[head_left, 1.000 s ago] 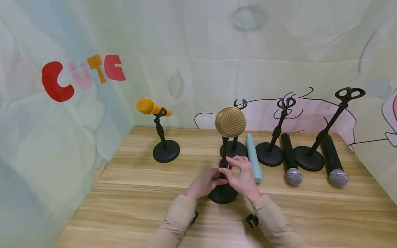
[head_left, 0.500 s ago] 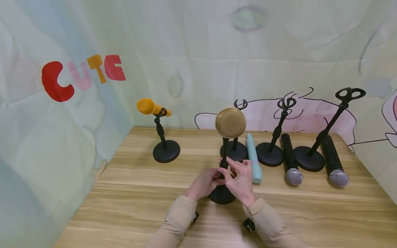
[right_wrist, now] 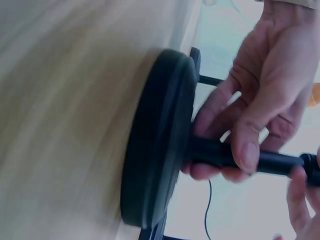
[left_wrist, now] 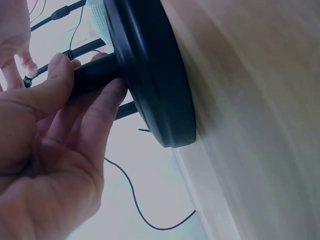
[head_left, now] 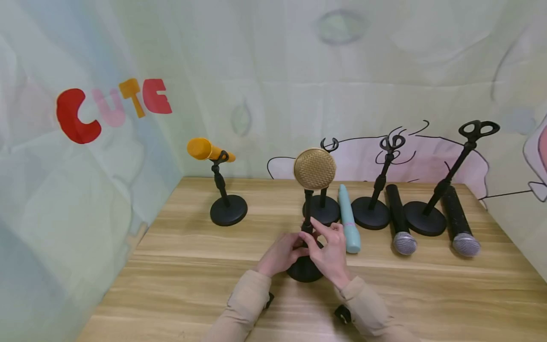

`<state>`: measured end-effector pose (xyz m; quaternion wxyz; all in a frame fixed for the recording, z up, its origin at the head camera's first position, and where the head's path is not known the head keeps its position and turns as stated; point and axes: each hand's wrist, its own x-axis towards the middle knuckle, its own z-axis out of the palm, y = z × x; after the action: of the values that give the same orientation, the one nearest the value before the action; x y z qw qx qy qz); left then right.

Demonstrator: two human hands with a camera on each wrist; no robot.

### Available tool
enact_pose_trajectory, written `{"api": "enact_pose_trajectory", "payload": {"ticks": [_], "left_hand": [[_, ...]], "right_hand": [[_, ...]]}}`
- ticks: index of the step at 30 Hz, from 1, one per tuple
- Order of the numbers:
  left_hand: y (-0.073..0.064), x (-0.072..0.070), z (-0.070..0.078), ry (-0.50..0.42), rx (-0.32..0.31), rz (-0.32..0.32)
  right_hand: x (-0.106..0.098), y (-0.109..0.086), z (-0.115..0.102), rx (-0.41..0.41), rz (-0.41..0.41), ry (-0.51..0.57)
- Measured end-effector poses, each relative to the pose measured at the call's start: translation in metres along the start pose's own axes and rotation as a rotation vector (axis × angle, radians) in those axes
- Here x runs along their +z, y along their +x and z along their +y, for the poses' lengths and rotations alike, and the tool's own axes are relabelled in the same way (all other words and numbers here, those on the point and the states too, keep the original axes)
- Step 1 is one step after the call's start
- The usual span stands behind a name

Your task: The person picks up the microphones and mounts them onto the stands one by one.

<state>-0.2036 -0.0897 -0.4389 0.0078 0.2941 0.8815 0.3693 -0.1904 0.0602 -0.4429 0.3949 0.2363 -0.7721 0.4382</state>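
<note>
A microphone with a round gold mesh head (head_left: 315, 168) faces me from the top of a black desktop microphone stand (head_left: 304, 270). My left hand (head_left: 279, 255) holds the stand's lower pole just above the round base; the left wrist view shows its thumb and fingers curled around the pole (left_wrist: 95, 75). Higher up, my right hand (head_left: 331, 254) pinches the pole around its collar with thumb and fingers. In the right wrist view the base (right_wrist: 160, 140) meets the wooden table, and only the right fingertips (right_wrist: 299, 200) show at the edge.
An orange microphone (head_left: 205, 149) rests in a stand at the back left. Three bare stands, one partly behind the gold microphone, line the back right. Between them lie a light blue tapered object (head_left: 349, 223) and two black microphones (head_left: 397, 213) with silver heads. Printed cloth walls enclose the table.
My right hand has turned slightly around the collar, its wrist and sleeve shifting left. The left hand keeps its hold low on the pole. The head view has tilted a little.
</note>
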Motion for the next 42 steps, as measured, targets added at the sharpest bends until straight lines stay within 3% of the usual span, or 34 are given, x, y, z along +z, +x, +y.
{"api": "enact_pose_trajectory", "payload": {"ticks": [7,10,18,23,30,35,42], "left_hand": [[0.0,0.0,0.0,-0.06,-0.034,-0.022],[-0.001,0.0,0.002,-0.09,-0.048,-0.028],[-0.001,0.002,0.004,-0.105,-0.042,-0.021],[-0.004,-0.002,-0.002,-0.121,-0.055,0.021],[-0.003,-0.013,-0.023,-0.173,-0.154,0.082],[0.004,-0.025,-0.035,-0.195,-0.25,0.117],[0.017,-0.041,-0.052,-0.166,-0.271,0.161]], "right_hand": [[-0.023,0.001,0.014,0.136,-0.233,0.152],[-0.035,0.003,0.026,0.171,-0.276,0.241],[-0.069,0.008,0.057,0.34,-0.181,0.386],[-0.083,0.008,0.073,0.459,-0.127,0.466],[-0.091,0.005,0.088,0.549,-0.017,0.678],[-0.096,0.002,0.095,0.549,-0.048,0.869],[-0.103,-0.005,0.105,0.554,-0.147,1.059]]}}
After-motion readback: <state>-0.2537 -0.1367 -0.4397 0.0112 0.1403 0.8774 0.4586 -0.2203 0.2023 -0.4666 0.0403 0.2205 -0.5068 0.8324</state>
